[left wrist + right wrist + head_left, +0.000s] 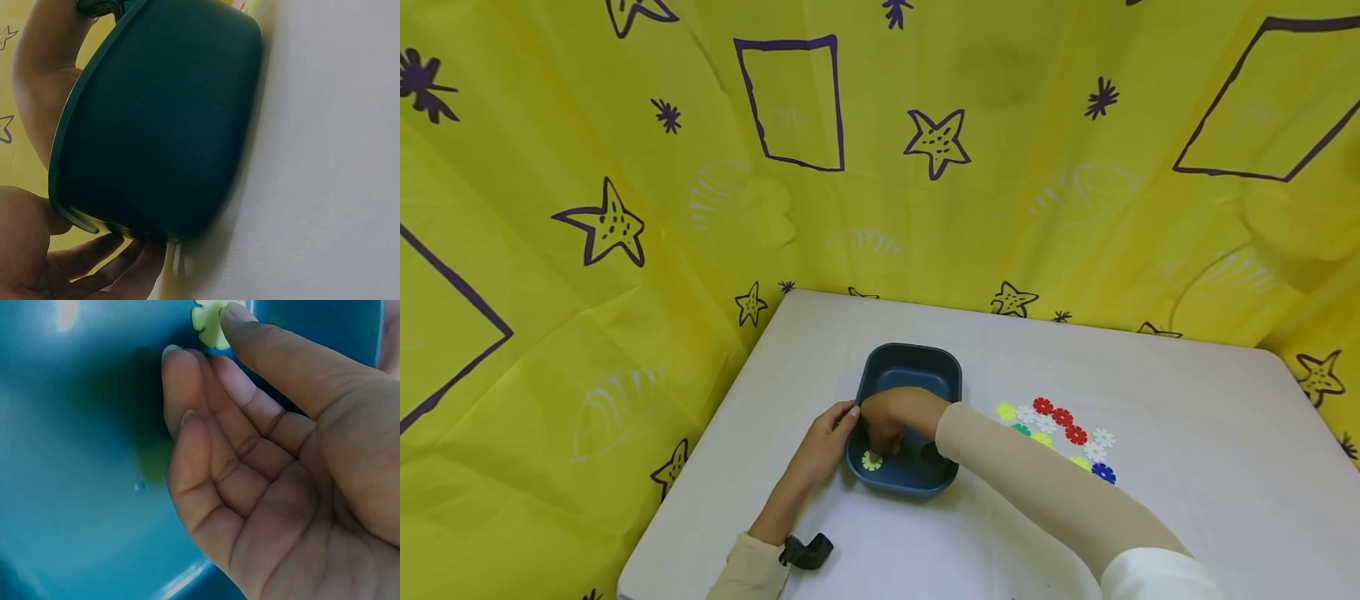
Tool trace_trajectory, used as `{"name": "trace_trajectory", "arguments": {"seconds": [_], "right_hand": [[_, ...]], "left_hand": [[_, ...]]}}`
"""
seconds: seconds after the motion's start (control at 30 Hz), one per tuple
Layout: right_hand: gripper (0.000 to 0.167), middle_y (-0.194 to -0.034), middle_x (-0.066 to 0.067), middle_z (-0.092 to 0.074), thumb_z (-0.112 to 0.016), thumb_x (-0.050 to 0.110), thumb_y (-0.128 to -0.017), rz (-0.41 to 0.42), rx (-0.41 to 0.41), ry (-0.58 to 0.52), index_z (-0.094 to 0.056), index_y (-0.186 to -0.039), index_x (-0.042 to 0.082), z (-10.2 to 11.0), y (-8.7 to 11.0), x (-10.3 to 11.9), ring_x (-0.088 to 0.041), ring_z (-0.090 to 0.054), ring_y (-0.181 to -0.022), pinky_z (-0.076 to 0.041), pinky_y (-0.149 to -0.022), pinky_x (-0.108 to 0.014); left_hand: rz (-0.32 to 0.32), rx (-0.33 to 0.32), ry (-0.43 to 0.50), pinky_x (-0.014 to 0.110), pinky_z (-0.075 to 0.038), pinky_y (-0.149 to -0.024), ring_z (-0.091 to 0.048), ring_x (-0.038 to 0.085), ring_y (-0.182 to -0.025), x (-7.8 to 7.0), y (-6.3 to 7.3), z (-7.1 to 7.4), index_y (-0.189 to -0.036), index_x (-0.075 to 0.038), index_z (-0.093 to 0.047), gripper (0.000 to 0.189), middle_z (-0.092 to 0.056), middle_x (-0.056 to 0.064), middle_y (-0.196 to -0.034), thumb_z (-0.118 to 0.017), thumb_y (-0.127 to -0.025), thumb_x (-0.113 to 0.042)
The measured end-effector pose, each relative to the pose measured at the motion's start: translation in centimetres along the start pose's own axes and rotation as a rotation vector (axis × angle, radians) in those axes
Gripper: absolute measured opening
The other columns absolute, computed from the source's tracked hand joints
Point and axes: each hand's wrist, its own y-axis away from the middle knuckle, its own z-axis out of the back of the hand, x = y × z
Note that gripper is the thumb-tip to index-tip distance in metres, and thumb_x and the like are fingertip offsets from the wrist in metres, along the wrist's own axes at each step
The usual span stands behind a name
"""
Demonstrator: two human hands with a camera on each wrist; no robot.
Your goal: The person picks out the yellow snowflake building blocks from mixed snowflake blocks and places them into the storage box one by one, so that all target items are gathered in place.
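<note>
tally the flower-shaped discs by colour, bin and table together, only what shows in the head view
Red discs: 3
White discs: 4
Yellow discs: 4 (1 in the bin, 3 on the table)
Green disc: 1
Blue disc: 1
Total in view: 13; the right sleeve may hide more.
</note>
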Motion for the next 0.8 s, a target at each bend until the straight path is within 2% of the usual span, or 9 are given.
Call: {"name": "trace_trajectory", "arguments": {"seconds": [0.1,0.17,0.33,0.47,0.63,0.8], "right_hand": [[0.024,-0.074,-0.001,-0.073,-0.08,0.026,-0.096,0.032,-0.017,0.056,-0.075,-0.081,0.009,0.6,0.5,-0.4,-0.012,-0.067,-0.065,-0.055,-0.066,-0.025],[0.022,-0.079,0.0,-0.073,-0.078,0.027,-0.097,0.057,-0.048,0.062,-0.075,-0.084,0.011,1.3,1.1,-0.8,-0.012,-0.068,-0.069,-0.056,-0.07,-0.026],[0.017,-0.095,0.001,-0.069,-0.076,0.03,-0.099,0.156,-0.211,0.057,-0.072,-0.097,0.015,3.4,3.5,-2.7,-0.014,-0.068,-0.082,-0.058,-0.08,-0.033],[0.024,-0.102,0.0,-0.069,-0.075,0.032,-0.101,0.236,-0.334,0.053,-0.072,-0.11,0.011,4.8,5.7,-5.4,-0.015,-0.063,-0.088,-0.057,-0.081,-0.033],[0.036,-0.099,-0.002,-0.071,-0.073,0.032,-0.102,0.238,-0.408,-0.019,-0.067,-0.126,0.005,5.6,9.0,-9.3,-0.017,-0.065,-0.088,-0.057,-0.079,-0.035],[0.029,-0.103,-0.002,-0.073,-0.071,0.03,-0.103,0.228,-0.461,-0.062,-0.071,-0.121,0.007,4.9,11.4,-12.9,-0.019,-0.066,-0.094,-0.058,-0.083,-0.037]], "left_hand": [[-0.002,-0.011,0.002,0.056,-0.044,-0.115,-0.059,0.039,-0.135,0.0,0.0,0.0,-0.142,0.002,-0.061,0.045,-0.065,0.022,-0.141,-0.052,-0.113,-0.03],[0.0,-0.011,0.009,0.056,-0.046,-0.114,-0.061,0.037,-0.132,0.0,-0.1,0.0,-0.141,0.002,-0.062,0.044,-0.066,0.021,-0.139,-0.052,-0.113,-0.03],[0.004,-0.004,0.007,0.055,-0.048,-0.111,-0.063,0.033,-0.127,0.1,-0.1,-0.1,-0.142,0.002,-0.061,0.046,-0.066,0.02,-0.137,-0.052,-0.113,-0.032],[0.014,-0.013,-0.008,0.056,-0.046,-0.113,-0.06,0.035,-0.131,0.1,-0.2,-0.2,-0.143,0.001,-0.061,0.049,-0.065,0.02,-0.14,-0.052,-0.112,-0.036],[0.019,-0.012,-0.023,0.057,-0.045,-0.115,-0.057,0.038,-0.136,0.1,-0.2,-0.3,-0.144,0.001,-0.06,0.051,-0.063,0.021,-0.144,-0.051,-0.112,-0.038],[0.033,-0.023,-0.024,0.057,-0.045,-0.115,-0.059,0.037,-0.135,0.1,-0.1,-0.3,-0.145,-0.001,-0.06,0.05,-0.063,0.02,-0.144,-0.052,-0.112,-0.038]]}}
